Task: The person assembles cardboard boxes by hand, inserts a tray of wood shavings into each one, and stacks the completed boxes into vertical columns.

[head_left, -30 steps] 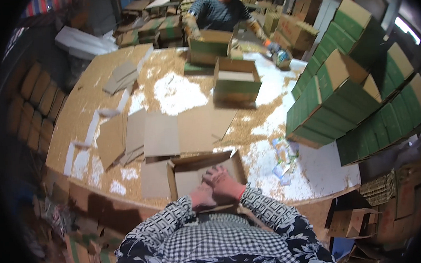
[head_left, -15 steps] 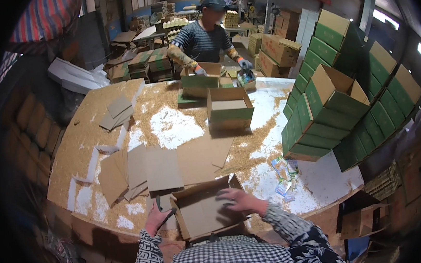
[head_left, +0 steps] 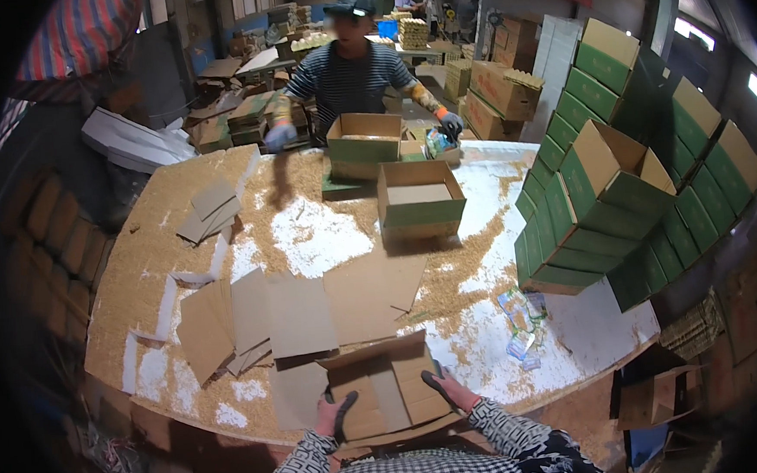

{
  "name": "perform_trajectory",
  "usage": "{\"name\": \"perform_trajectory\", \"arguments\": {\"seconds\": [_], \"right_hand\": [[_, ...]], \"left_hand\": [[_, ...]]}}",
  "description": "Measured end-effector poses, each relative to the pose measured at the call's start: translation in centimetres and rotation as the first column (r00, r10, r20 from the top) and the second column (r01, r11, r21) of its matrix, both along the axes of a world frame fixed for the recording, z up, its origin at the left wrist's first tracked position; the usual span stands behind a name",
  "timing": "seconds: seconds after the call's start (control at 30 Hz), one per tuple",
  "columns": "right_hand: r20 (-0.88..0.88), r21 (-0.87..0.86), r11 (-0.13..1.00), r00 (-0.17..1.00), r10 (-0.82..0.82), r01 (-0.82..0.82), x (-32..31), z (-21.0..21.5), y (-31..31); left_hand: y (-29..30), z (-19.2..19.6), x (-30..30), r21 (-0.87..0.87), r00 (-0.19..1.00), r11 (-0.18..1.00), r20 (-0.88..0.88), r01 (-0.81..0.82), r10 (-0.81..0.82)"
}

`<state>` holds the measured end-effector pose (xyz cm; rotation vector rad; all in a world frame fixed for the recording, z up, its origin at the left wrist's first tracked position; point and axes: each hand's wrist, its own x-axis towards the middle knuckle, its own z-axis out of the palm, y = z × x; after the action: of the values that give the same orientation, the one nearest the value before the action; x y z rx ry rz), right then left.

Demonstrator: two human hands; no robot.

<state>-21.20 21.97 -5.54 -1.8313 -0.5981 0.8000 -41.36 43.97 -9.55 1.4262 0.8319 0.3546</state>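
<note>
Close in front of me is a shallow brown cardboard box (head_left: 375, 351), tilted toward me. Two brown panels with a paler strip between them show inside it. My left hand (head_left: 330, 415) grips its left side, with the dark thumb at the edge. On the opposite side my right hand (head_left: 451, 390) holds it the same way; both hands wear partly dark gloves. The fingers under the box are hidden. Flat cardboard sheets (head_left: 301, 317) lie just beyond it, on the left.
Husk-like bits cover much of the white table (head_left: 317, 231). An open green-and-brown box (head_left: 422, 208) stands mid-table. Across it, a co-worker (head_left: 353, 82) stands behind another box (head_left: 365, 155). Green boxes (head_left: 560, 234) are stacked at right, near small colourful packets (head_left: 521, 323).
My right hand has moved from over the box to its right side, and my left hand now grips the left. The box has turned and tilted. The co-worker's hand has swung off their box.
</note>
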Motion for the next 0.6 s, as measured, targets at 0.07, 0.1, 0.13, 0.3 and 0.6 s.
{"name": "perform_trajectory", "arguments": {"seconds": [0.07,0.1,0.13,0.3,0.6], "right_hand": [[-0.289,0.119,0.990,0.956,-0.039,0.076,-1.2,-1.8,0.0],[-0.264,0.066,0.990,0.959,-0.103,0.125,-2.0,1.0,0.3],[-0.229,0.024,0.983,0.959,-0.170,0.180,-1.9,4.4,0.6],[-0.487,0.429,0.740,0.822,-0.294,0.518,6.3,12.6,-8.9],[0.277,0.887,0.266,0.026,-0.961,0.377,20.6,27.5,-39.6]], "left_hand": [[0.9,-0.7,0.1,-0.580,0.995,0.815,0.082,0.006,0.051],[0.5,2.0,0.5,-0.563,0.993,0.824,0.119,0.067,0.001],[0.7,5.2,1.6,-0.534,0.985,0.834,0.164,0.137,-0.057],[-2.0,13.2,13.9,-0.040,0.886,0.964,0.406,0.263,-0.225],[-17.7,30.6,42.3,0.799,0.522,0.563,0.395,0.211,-0.756]]}}
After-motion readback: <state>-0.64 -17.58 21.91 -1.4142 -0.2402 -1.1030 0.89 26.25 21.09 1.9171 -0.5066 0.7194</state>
